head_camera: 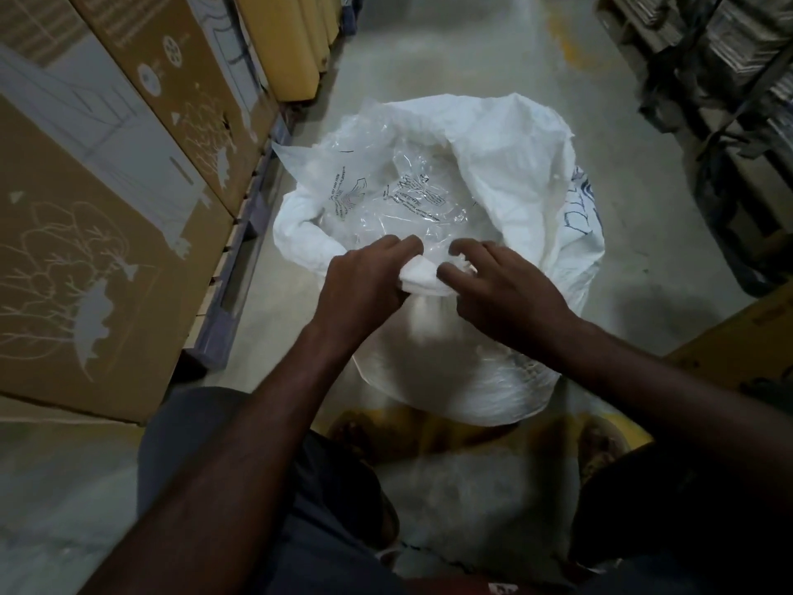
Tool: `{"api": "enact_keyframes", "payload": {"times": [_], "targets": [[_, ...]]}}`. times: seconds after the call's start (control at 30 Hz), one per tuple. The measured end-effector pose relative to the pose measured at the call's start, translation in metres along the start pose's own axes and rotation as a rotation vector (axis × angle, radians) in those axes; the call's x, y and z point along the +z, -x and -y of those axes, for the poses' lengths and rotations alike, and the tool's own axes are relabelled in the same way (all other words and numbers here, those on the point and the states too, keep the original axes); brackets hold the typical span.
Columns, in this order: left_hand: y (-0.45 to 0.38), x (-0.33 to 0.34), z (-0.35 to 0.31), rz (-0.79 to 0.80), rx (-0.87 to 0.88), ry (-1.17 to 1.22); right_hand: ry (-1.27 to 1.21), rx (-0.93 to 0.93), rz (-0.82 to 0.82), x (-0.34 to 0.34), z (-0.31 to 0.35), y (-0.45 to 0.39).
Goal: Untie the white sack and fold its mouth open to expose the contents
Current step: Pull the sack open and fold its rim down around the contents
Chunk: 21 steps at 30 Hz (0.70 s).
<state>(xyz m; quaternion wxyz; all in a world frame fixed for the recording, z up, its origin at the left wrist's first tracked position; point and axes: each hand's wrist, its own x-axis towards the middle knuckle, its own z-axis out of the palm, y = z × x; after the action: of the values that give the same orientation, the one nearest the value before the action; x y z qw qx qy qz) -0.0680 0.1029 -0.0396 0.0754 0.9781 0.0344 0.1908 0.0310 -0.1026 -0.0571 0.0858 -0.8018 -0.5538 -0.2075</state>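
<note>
A white woven sack (506, 165) stands on the floor in front of me with its mouth open. Its rim is rolled outward on the left and near side, while the far right flap stands up. Inside lie clear plastic bags (386, 195) with black print. My left hand (364, 281) pinches the near rolled rim of the sack. My right hand (506, 289) grips the same bunched rim just beside it, fingers curled over the fabric.
Tall printed cardboard boxes (107, 234) on a pallet line the left side. Yellow boxes (287, 45) stand further back. Dark shelving (729, 79) runs along the right. Another cardboard box (738, 337) sits at near right. Concrete floor (450, 49) stretches beyond the sack.
</note>
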Motion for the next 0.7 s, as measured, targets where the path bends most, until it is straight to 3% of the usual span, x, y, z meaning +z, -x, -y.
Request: {"api": "enact_keyframes", "payload": {"times": [0.1,0.2,0.3,0.37,0.47,0.53,0.6,0.7], "targets": [[0.005,0.001,-0.005,-0.07,0.004,-0.073,0.012,0.169,0.191,0.002,-0.008,-0.003],[0.008,0.006,-0.01,-0.124,-0.04,-0.137,0.028,0.274,0.124,-0.002,-0.02,-0.012],[0.008,0.009,-0.009,-0.108,-0.091,-0.222,0.067,0.241,0.073,-0.004,-0.02,-0.014],[0.008,0.008,-0.008,-0.029,-0.115,-0.095,0.073,0.207,0.057,0.001,-0.023,-0.008],[0.011,0.0,-0.008,0.322,-0.146,0.368,0.113,0.148,0.006,0.006,-0.033,-0.001],[0.009,-0.005,-0.003,0.484,-0.139,0.534,0.137,0.089,-0.024,0.007,-0.035,-0.001],[0.006,-0.005,0.007,0.453,-0.086,0.544,0.105,0.048,0.001,0.005,-0.03,-0.002],[0.007,-0.006,0.012,0.295,-0.077,0.433,0.029,0.026,0.185,-0.003,-0.02,-0.005]]}}
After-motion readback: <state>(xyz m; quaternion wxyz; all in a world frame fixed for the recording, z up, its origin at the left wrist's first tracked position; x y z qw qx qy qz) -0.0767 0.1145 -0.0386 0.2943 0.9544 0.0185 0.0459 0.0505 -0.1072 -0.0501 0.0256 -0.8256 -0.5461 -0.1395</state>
